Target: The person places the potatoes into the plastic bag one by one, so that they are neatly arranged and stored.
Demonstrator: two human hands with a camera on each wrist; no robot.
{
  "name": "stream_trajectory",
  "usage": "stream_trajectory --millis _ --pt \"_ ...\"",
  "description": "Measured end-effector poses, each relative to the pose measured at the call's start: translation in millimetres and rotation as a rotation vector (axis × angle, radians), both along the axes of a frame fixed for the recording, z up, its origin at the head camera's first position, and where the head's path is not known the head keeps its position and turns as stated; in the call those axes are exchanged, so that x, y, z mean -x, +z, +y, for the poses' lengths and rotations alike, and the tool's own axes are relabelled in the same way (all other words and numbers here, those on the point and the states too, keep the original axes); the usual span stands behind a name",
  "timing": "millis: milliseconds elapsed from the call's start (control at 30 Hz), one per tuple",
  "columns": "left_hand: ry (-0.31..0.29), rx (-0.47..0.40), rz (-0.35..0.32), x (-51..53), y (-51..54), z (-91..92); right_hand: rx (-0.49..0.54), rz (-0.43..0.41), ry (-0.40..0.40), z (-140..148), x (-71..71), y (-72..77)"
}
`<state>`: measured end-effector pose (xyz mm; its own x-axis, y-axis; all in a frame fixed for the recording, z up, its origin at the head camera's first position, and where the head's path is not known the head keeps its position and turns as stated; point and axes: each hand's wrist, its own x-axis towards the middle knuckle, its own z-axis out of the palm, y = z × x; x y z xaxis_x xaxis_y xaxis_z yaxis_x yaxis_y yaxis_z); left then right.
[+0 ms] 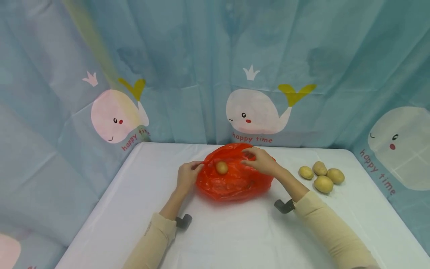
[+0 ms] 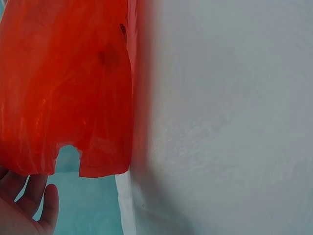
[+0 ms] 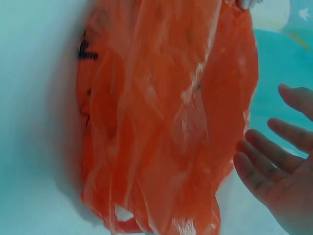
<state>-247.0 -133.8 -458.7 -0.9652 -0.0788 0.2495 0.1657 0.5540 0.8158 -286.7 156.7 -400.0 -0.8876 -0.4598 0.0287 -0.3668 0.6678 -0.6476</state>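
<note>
A red plastic bag (image 1: 235, 183) sits on the white table with its mouth spread open. One round potato (image 1: 221, 167) shows at the bag's opening, apart from both hands. With thumb and fingers, my left hand (image 1: 189, 175) pinches the bag's left edge; in the left wrist view this hand (image 2: 29, 205) is partly cut off at the lower corner. Over the right side of the mouth is my right hand (image 1: 262, 161), holding nothing. The right wrist view has this hand (image 3: 283, 161) with its fingers spread beside the bag (image 3: 161, 112). What lies deeper inside is hidden.
Several potatoes (image 1: 324, 184) lie grouped on the table (image 1: 235, 235) to the right of the bag. A blue curtain (image 1: 188, 74) with printed whales hangs behind the table and along its sides.
</note>
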Motion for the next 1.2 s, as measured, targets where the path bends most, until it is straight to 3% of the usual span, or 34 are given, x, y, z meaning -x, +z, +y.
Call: stream_trajectory --millis 267,633,1200 --pt "0.000 -0.002 -0.021 3.8 -4.4 -0.8 -0.008 0.065 -0.003 10.6 -3.2 10.8" --pt "-0.010 -0.026 -0.053 0.7 -2.4 0.5 0.008 0.071 -0.031 30.4 0.7 14.3" --pt "-0.006 -0.024 -0.060 1.0 -2.2 0.2 -0.033 -0.005 -0.102 61.1 6.6 25.2"
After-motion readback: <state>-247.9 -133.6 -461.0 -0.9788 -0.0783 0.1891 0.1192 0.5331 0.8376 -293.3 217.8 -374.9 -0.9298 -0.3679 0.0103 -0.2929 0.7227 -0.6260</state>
